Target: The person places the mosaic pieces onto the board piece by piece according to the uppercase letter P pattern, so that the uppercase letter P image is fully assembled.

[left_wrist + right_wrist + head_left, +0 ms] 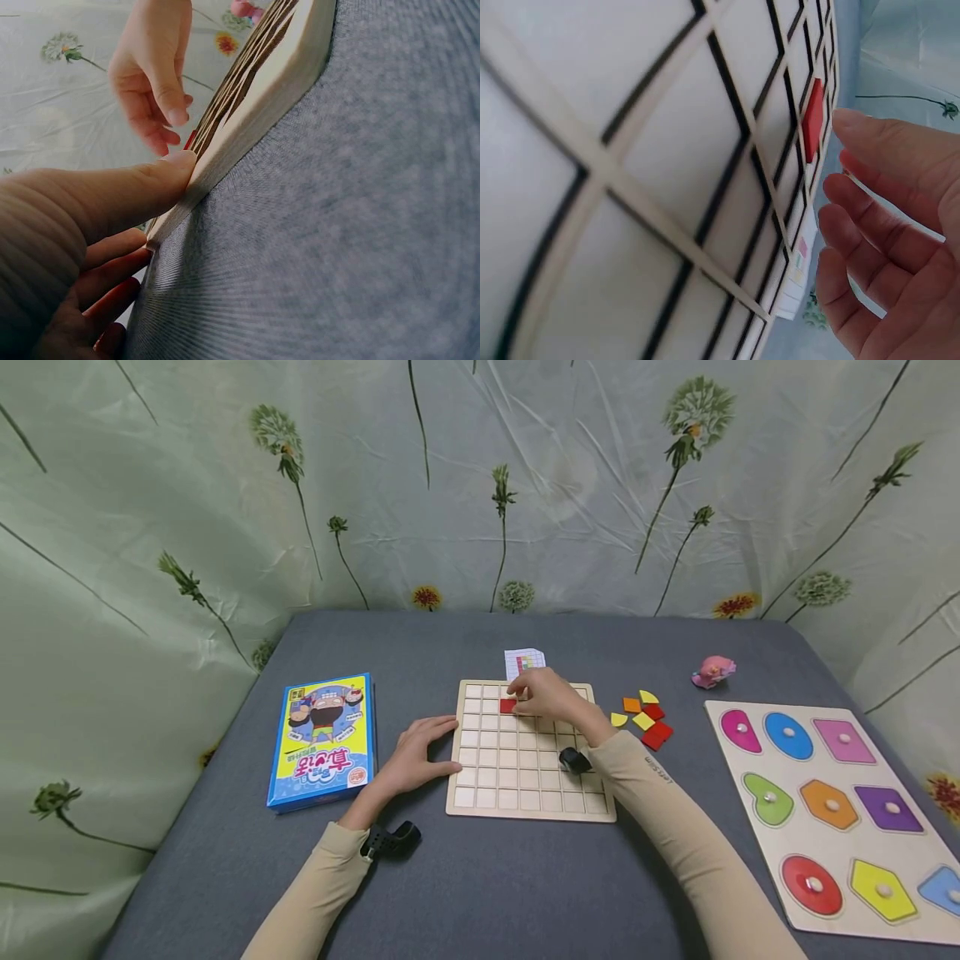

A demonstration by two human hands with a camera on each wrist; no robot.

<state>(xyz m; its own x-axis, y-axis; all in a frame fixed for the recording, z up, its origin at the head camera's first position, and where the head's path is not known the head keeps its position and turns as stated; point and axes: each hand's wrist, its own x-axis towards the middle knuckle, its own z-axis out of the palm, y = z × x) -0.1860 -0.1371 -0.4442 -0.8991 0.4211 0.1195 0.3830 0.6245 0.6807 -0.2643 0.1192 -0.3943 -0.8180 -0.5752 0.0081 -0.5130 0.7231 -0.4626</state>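
Observation:
A square wooden grid board (531,817) lies flat on the table. One red square tile (507,705) sits in a cell near its far edge; the right wrist view shows this red tile (812,121) too. My right hand (551,695) is over the far rows, its thumb and fingertips beside the tile, and I see nothing held between them. My left hand (420,752) touches the board's left edge with extended thumb and fingers, seen closely in the left wrist view. Just beyond the board is a small printed card (522,660), partly hidden by the right hand.
Several loose red, orange and yellow pieces (654,735) lie right of the board. Farther right are a knobbed shape puzzle (806,774) and a pink figurine (713,671). A blue and yellow box (322,739) lies to the left. Behind the table hangs a floral curtain (450,485).

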